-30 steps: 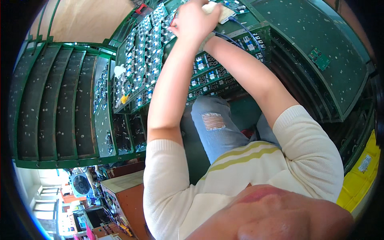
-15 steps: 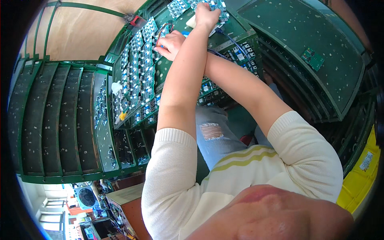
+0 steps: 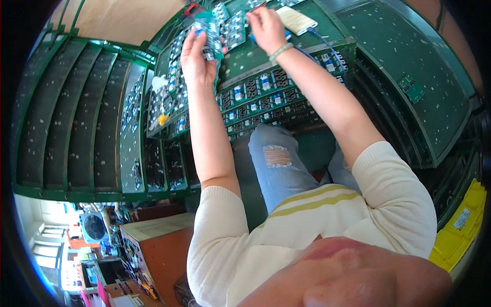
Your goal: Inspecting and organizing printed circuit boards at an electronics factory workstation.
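In my left hand is a green circuit board panel, held raised with the thumb across it and the fingers along its edges. It tilts above the rows of boards on the dark green table. My right hand, with a pale bracelet at the wrist, is closed at the far side of the table. A thin reddish strand shows by its fingertips and a bit of blue shows under the palm; what it grips is unclear. Right of it lies a flat cream-coloured box with a dark blue cable plugged in.
Rows of small circuit boards cover the table's left part. Below its front edge are shelves of boards. A slatted green rack stands left. On the right, a green tabletop bears one loose board. A yellow bin is lower right.
My arms were crossed and are now apart. The left hand has come back left with a board panel in it; the right hand has moved right and away, beside the cream-coloured box.
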`<state>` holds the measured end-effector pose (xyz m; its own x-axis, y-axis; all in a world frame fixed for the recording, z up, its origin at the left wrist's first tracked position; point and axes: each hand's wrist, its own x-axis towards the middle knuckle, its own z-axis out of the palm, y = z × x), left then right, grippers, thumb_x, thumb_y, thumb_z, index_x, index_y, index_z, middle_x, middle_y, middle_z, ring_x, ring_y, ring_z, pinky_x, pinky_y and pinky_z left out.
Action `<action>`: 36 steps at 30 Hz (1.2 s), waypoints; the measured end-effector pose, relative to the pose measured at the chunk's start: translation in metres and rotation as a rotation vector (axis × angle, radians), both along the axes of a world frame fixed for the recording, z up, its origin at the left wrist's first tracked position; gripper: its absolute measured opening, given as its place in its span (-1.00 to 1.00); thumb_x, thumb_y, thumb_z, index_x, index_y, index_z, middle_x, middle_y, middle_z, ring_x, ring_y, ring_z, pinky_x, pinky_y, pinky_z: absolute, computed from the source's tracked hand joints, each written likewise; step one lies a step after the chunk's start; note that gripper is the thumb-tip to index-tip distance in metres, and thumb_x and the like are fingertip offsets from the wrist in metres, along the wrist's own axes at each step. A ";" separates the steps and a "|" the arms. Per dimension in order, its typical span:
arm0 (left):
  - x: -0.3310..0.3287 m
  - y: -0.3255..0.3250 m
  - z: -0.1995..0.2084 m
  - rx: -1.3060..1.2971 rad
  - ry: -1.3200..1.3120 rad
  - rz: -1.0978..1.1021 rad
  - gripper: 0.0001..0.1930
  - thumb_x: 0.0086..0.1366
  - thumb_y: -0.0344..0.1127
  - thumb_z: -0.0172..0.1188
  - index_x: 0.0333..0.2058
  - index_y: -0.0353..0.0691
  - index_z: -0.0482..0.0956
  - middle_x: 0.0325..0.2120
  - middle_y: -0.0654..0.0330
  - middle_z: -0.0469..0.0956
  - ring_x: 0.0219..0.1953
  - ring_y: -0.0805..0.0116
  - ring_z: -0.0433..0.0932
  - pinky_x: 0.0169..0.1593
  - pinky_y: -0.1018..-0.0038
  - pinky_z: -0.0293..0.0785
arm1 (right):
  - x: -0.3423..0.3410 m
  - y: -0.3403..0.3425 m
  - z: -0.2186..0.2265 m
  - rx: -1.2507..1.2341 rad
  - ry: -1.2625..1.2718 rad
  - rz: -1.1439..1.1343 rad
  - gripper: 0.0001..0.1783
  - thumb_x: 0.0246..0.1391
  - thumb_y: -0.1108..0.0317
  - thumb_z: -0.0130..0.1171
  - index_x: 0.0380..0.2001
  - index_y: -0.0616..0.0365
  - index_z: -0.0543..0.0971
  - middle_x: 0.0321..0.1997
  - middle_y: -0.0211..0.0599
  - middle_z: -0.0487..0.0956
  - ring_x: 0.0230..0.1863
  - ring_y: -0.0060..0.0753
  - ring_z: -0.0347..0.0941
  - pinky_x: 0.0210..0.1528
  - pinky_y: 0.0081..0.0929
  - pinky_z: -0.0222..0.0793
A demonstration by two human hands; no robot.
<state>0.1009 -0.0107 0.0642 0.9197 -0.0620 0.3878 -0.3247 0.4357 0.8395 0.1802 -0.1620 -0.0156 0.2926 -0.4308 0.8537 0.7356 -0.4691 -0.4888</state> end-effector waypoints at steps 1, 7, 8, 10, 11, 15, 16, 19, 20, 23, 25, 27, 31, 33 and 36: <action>0.001 0.010 -0.008 0.174 0.065 0.072 -0.71 0.18 -0.49 0.05 -0.09 -0.34 0.39 -0.38 0.05 0.54 -0.50 0.20 0.56 -0.58 0.36 0.56 | 0.002 -0.001 -0.003 -0.024 0.003 0.002 -0.83 0.03 0.29 0.13 -0.46 0.17 0.48 -0.53 -0.22 0.51 -0.47 -0.16 0.44 -0.41 -0.33 0.34; 0.018 0.013 -0.050 0.546 0.220 0.208 -0.72 0.06 -0.52 0.21 -0.21 -0.41 0.46 -0.45 0.11 0.55 -0.52 0.42 0.52 -0.63 0.52 0.48 | -0.004 0.001 -0.004 -0.157 0.162 0.315 -0.82 0.05 0.29 0.10 -0.47 0.19 0.48 -0.58 -0.24 0.49 -0.49 -0.29 0.40 -0.43 -0.44 0.30; 0.020 0.008 -0.054 0.540 0.228 0.202 -0.76 0.08 -0.49 0.20 -0.24 -0.38 0.47 -0.45 0.15 0.55 -0.51 0.44 0.52 -0.64 0.56 0.44 | -0.004 0.003 -0.003 -0.270 0.224 0.464 -0.80 0.08 0.26 0.10 -0.39 0.19 0.50 -0.57 -0.37 0.49 -0.55 -0.56 0.37 -0.49 -0.57 0.26; 0.026 0.003 -0.065 0.392 0.260 0.190 -0.88 0.11 -0.39 0.18 -0.38 -0.31 0.56 -0.42 0.20 0.54 -0.48 0.46 0.49 -0.66 0.56 0.38 | -0.009 0.008 -0.006 -0.286 0.272 0.497 -0.81 0.08 0.26 0.10 -0.37 0.18 0.51 -0.59 -0.42 0.47 -0.57 -0.66 0.29 -0.50 -0.63 0.23; 0.030 -0.002 -0.067 0.300 0.330 0.238 -0.84 0.10 -0.33 0.19 -0.37 -0.28 0.55 -0.41 0.19 0.53 -0.49 0.41 0.48 -0.66 0.52 0.38 | -0.009 0.007 -0.008 -0.299 0.312 0.490 -0.81 0.08 0.27 0.11 -0.38 0.18 0.52 -0.60 -0.43 0.47 -0.58 -0.68 0.28 -0.50 -0.64 0.22; 0.044 -0.005 -0.079 -0.128 0.459 0.221 -0.68 0.08 -0.07 0.20 -0.32 -0.20 0.48 -0.35 0.17 0.47 -0.46 0.32 0.46 -0.52 0.48 0.40 | -0.009 0.010 -0.008 -0.261 0.268 0.498 -0.81 0.04 0.25 0.14 -0.41 0.16 0.53 -0.60 -0.32 0.49 -0.58 -0.50 0.36 -0.51 -0.54 0.26; 0.046 -0.003 -0.083 -0.133 0.458 0.227 -0.68 0.08 -0.07 0.20 -0.32 -0.20 0.48 -0.35 0.17 0.47 -0.46 0.32 0.46 -0.52 0.48 0.40 | -0.011 0.012 -0.007 -0.236 0.230 0.475 -0.81 0.01 0.24 0.15 -0.43 0.14 0.54 -0.60 -0.20 0.51 -0.58 -0.30 0.44 -0.51 -0.45 0.30; 0.033 -0.019 -0.075 -0.509 0.390 0.013 -0.70 0.11 -0.07 0.22 -0.33 -0.16 0.45 -0.36 0.18 0.46 -0.40 0.32 0.45 -0.21 0.51 0.38 | -0.005 0.000 -0.009 -0.219 0.249 0.375 -0.82 -0.01 0.25 0.16 -0.43 0.15 0.54 -0.58 -0.18 0.51 -0.54 -0.27 0.47 -0.48 -0.42 0.34; 0.038 -0.012 -0.081 -0.504 0.393 0.023 -0.70 0.11 -0.07 0.22 -0.33 -0.16 0.45 -0.36 0.18 0.46 -0.40 0.32 0.45 -0.21 0.51 0.38 | -0.005 0.004 -0.008 -0.211 0.198 0.307 -0.82 -0.01 0.26 0.17 -0.43 0.15 0.54 -0.58 -0.17 0.52 -0.52 -0.26 0.48 -0.47 -0.41 0.36; 0.055 0.004 -0.103 -0.283 0.213 -0.022 -0.83 0.16 -0.46 0.16 -0.27 -0.29 0.42 -0.40 0.17 0.51 -0.36 0.36 0.49 -0.19 0.43 0.46 | -0.010 0.009 -0.001 -0.211 0.257 0.318 -0.83 -0.01 0.29 0.14 -0.48 0.18 0.52 -0.56 -0.17 0.52 -0.50 -0.20 0.48 -0.44 -0.37 0.37; 0.054 -0.003 -0.099 -0.312 0.233 -0.014 -0.84 0.17 -0.45 0.14 -0.27 -0.29 0.41 -0.37 0.15 0.51 -0.33 0.33 0.51 -0.17 0.37 0.48 | -0.019 0.008 -0.002 -0.217 -0.049 0.402 -0.84 0.02 0.33 0.09 -0.48 0.22 0.50 -0.54 -0.15 0.55 -0.53 -0.18 0.51 -0.48 -0.38 0.36; 0.056 -0.006 -0.099 -0.308 0.254 0.076 -0.77 0.21 -0.42 0.09 -0.17 -0.32 0.33 -0.30 0.09 0.49 -0.24 0.22 0.52 -0.18 0.13 0.52 | -0.019 0.004 0.001 -0.266 0.141 0.391 -0.84 0.01 0.34 0.10 -0.49 0.22 0.51 -0.54 -0.16 0.56 -0.55 -0.22 0.51 -0.49 -0.40 0.36; 0.049 -0.007 -0.095 -0.239 0.217 0.147 -0.56 0.19 -0.39 0.10 -0.03 -0.34 0.11 -0.29 0.01 0.46 -0.37 0.13 0.56 -0.44 0.07 0.58 | -0.022 0.005 0.004 -0.261 0.317 0.474 -0.86 -0.04 0.39 0.15 -0.55 0.25 0.51 -0.56 -0.19 0.52 -0.58 -0.35 0.48 -0.51 -0.47 0.35; 0.049 -0.008 -0.095 -0.260 0.222 0.172 -0.54 0.19 -0.40 0.10 -0.01 -0.35 0.10 -0.29 -0.01 0.45 -0.41 0.12 0.57 -0.48 0.11 0.60 | -0.020 0.004 0.002 -0.283 0.242 0.465 -0.86 -0.06 0.41 0.17 -0.55 0.26 0.51 -0.57 -0.20 0.50 -0.58 -0.36 0.46 -0.52 -0.48 0.34; 0.050 -0.007 -0.096 -0.294 0.248 0.267 -0.46 0.15 -0.40 0.12 0.03 -0.36 0.05 -0.32 -0.05 0.43 -0.47 0.13 0.56 -0.55 0.19 0.62 | -0.027 0.006 0.004 -0.264 -0.036 0.590 -0.86 -0.09 0.42 0.19 -0.57 0.28 0.50 -0.57 -0.23 0.46 -0.57 -0.36 0.45 -0.51 -0.50 0.34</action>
<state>0.1507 -0.0177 -0.0314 0.9556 0.2690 0.1201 -0.2630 0.5955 0.7590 0.1537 -0.1557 -0.0116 0.3850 0.0197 0.9227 0.9204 -0.0823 -0.3823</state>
